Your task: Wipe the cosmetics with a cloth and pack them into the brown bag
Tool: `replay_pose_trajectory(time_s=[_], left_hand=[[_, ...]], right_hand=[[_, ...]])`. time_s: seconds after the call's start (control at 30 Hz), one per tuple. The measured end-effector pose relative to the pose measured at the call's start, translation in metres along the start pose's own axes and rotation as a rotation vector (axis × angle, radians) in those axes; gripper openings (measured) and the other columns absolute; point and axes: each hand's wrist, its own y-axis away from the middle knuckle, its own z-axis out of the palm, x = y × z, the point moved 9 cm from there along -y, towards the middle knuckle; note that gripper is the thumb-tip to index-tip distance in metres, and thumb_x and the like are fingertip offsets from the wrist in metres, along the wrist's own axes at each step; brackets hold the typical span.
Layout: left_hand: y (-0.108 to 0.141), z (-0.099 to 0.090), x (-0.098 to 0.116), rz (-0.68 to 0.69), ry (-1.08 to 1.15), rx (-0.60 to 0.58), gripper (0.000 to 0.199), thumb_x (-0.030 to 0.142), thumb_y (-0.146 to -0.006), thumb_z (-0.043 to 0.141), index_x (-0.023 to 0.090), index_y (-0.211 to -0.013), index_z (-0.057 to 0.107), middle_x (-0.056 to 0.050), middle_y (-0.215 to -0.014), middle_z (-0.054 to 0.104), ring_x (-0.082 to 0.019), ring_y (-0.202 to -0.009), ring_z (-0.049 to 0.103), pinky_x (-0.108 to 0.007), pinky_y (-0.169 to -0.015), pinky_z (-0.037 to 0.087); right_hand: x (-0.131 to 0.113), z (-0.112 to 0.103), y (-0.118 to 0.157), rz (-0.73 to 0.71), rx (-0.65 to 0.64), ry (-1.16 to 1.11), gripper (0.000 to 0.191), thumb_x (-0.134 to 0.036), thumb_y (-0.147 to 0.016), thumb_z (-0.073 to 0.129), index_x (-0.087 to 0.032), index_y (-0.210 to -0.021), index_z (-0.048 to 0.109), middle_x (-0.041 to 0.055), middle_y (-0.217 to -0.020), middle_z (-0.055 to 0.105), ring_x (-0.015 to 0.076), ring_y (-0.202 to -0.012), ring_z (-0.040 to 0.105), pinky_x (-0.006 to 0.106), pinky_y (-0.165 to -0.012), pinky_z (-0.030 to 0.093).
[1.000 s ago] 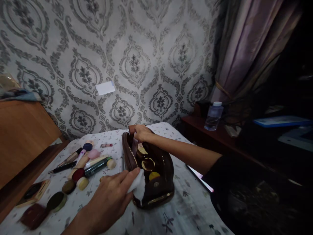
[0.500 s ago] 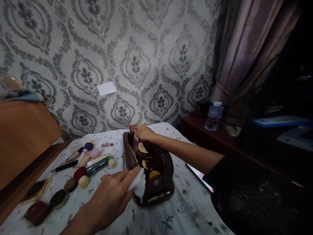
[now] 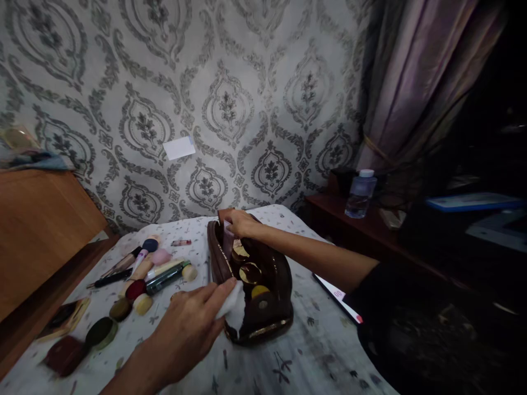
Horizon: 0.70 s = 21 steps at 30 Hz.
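My left hand (image 3: 195, 318) pinches a white cloth (image 3: 234, 310) at the near-left edge of the brown bag (image 3: 280, 311); my right hand (image 3: 241, 224) is at its far rim, probably steadying the open mouth, grip unclear; bag sits on patterned sheet (image 3: 325, 356), round items (image 3: 250, 273) inside; cosmetics (image 3: 167, 277) lie left, phone (image 3: 340, 299) right; my right forearm (image 3: 304, 253) partly blocks the opening.

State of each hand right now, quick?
Left hand: closed, holding a white cloth at the brown bag.
Right hand: at the bag's far end; open or closed cannot be told.
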Motion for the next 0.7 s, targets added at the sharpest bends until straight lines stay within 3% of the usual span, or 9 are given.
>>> replay_pose_trajectory(time_s=[0.17, 0.3, 0.47, 0.7], left_hand=[[0.000, 0.003, -0.002, -0.022, 0.028, -0.034, 0.056, 0.013, -0.090, 0.043, 0.023, -0.144, 0.034, -0.010, -0.118, 0.068, -0.027, -0.100, 0.069, -0.045, -0.077, 0.059], [0.001, 0.007, -0.005, -0.031, 0.035, -0.033, 0.058, 0.014, -0.089, 0.043, 0.025, -0.145, 0.033, -0.010, -0.119, 0.068, -0.028, -0.101, 0.068, -0.046, -0.076, 0.059], [0.002, 0.007, -0.005, -0.017, 0.021, -0.010, 0.057, 0.015, -0.090, 0.044, 0.024, -0.145, 0.033, -0.010, -0.117, 0.068, -0.028, -0.099, 0.069, -0.045, -0.075, 0.058], [0.001, 0.003, -0.003, 0.005, -0.004, 0.004, 0.056, 0.015, -0.090, 0.043, 0.023, -0.145, 0.035, -0.011, -0.114, 0.069, -0.028, -0.093, 0.070, -0.044, -0.071, 0.059]], right_hand=[[-0.006, -0.002, -0.005, -0.181, -0.018, -0.066, 0.026, -0.010, -0.077, 0.063, -0.017, -0.100, 0.075, 0.0031, -0.091, 0.073, 0.0190, -0.094, 0.064, 0.020, -0.071, 0.041], [-0.006, 0.003, -0.013, -0.312, -0.073, -0.156, 0.027, -0.010, -0.075, 0.065, -0.014, -0.099, 0.077, -0.0007, -0.078, 0.070, 0.0154, -0.080, 0.063, 0.019, -0.066, 0.041], [-0.005, 0.010, -0.017, -0.447, -0.124, -0.241, 0.030, -0.012, -0.075, 0.065, -0.012, -0.103, 0.077, -0.0002, -0.080, 0.071, 0.0134, -0.074, 0.061, 0.018, -0.063, 0.040], [-0.007, 0.010, -0.017, -0.529, -0.133, -0.275, 0.031, -0.009, -0.072, 0.064, -0.010, -0.100, 0.077, 0.0006, -0.080, 0.071, 0.0136, -0.073, 0.060, 0.019, -0.063, 0.040]])
